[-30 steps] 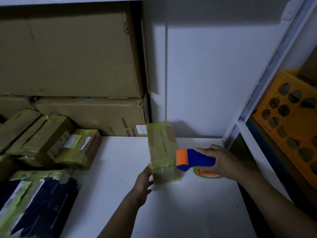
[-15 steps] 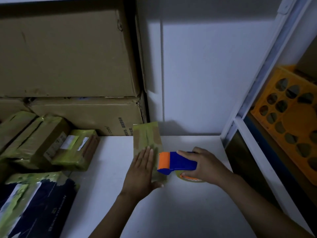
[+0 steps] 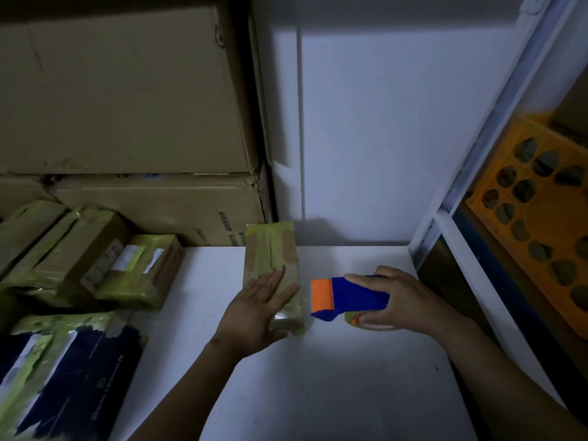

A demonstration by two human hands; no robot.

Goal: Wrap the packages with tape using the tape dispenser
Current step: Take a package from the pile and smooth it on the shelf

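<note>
**Item 1, package (image 3: 270,259).** Small carton lying flat on the white shelf (image 3: 318,393) at centre view, long axis toward 12 o'clock. Yellowish tape bands cover most of it, with brown patches showing at the far end.

**Item 2, left hand (image 3: 257,303).** Laid flat on the package's near end, fingers straight, pressing down and grasping nothing.

**Item 3, tape dispenser (image 3: 350,297).** Blue body with an orange head, just beside the package at its 3 o'clock, head toward it. I cannot tell whether a strand of tape joins them.

**Item 4, right hand (image 3: 404,300).** Fingers and thumb wrapped round the dispenser.

**Item 5, wrapped packages (image 3: 140,272).** Piled at 9 o'clock, fully taped. A dark box (image 3: 63,377) at 7 o'clock carries tape strips.

**Status.** Several packages appear finished. The current one looks nearly wrapped, though the brown patches may want another band. The tape would then need cutting and the package moving to the pile.
</note>
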